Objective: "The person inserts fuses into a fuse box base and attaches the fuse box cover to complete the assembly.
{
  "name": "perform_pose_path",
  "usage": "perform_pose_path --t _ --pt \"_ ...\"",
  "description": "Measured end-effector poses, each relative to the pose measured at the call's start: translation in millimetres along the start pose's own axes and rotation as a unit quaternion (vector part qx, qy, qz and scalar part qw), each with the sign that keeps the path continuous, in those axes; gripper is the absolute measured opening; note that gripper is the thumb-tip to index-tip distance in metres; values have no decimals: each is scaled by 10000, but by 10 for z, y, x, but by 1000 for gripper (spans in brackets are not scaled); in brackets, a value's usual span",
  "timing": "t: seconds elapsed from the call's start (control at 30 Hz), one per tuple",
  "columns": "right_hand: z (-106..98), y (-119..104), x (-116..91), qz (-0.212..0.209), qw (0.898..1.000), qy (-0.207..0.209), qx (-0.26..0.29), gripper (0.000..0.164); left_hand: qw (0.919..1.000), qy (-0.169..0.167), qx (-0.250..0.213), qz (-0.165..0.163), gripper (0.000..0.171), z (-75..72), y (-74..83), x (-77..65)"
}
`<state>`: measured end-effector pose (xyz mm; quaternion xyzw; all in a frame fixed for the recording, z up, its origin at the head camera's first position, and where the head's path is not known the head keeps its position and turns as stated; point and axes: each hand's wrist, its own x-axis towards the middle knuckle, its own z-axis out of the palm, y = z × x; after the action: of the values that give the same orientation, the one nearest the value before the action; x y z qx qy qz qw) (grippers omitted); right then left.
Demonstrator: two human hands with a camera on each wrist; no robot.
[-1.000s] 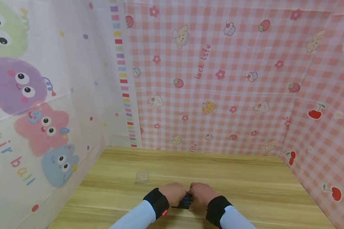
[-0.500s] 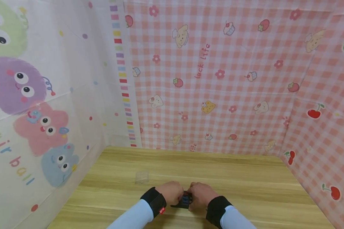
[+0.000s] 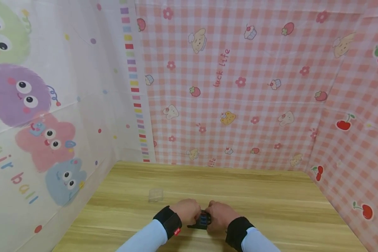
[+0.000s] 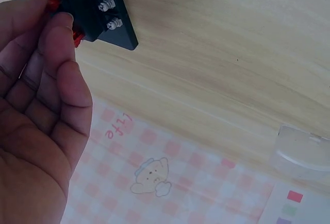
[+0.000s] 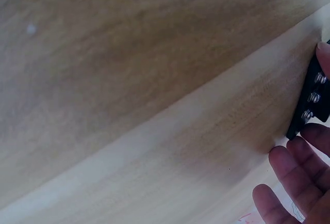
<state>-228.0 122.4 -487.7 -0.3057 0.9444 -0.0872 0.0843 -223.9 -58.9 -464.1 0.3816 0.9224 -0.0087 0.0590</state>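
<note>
A small black electrical block with blue parts (image 3: 203, 219) sits on the table between both hands. Silver screw terminals (image 4: 107, 4) line its black base plate (image 4: 124, 34) in the left wrist view. My left hand (image 3: 186, 212) is at its left side, and thumb and index finger pinch a small red part (image 4: 53, 3) on it. With my right hand (image 3: 222, 215) I hold the block's right end; in the right wrist view, thumb and index finger grip opposite ends of the black plate (image 5: 303, 103), the other fingers spread loosely. Fingers cover part of the block.
A clear plastic cover (image 3: 155, 195) lies on the wooden table (image 3: 255, 189), left of and beyond my hands. Patterned cloth walls stand at the back (image 3: 258, 101), left (image 3: 91, 80) and right (image 3: 349, 154) of the table.
My left hand has shifted slightly left, baring more of the block's blue parts. The right hand and the clear cover stay where they were.
</note>
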Motion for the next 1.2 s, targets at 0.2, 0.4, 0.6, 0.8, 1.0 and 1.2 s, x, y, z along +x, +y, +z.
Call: perform_pose_path --t 0.2,0.4,0.6,0.8,1.0,1.2 --pt "3 -20 3 188 9995 -211 135 47 9992 -37 -373 -145 11 -59 2 -29" --pt "-26 -31 -4 242 9991 -290 200 49 9987 -6 -487 -143 11 -108 -40 -54" --pt "-47 -28 -27 356 9984 -303 313 56 9980 126 -575 -224 17 -147 -108 -94" --pt "-86 0 -55 469 9988 -73 149 71 9969 267 -585 -459 18 -193 -197 -139" --pt "-162 43 -87 675 9977 73 90 72 9936 462 -728 -723 18 -255 -346 -200" --pt "-197 68 -101 855 9962 -95 125 73 9912 597 -797 -877 16 -258 -524 -243"
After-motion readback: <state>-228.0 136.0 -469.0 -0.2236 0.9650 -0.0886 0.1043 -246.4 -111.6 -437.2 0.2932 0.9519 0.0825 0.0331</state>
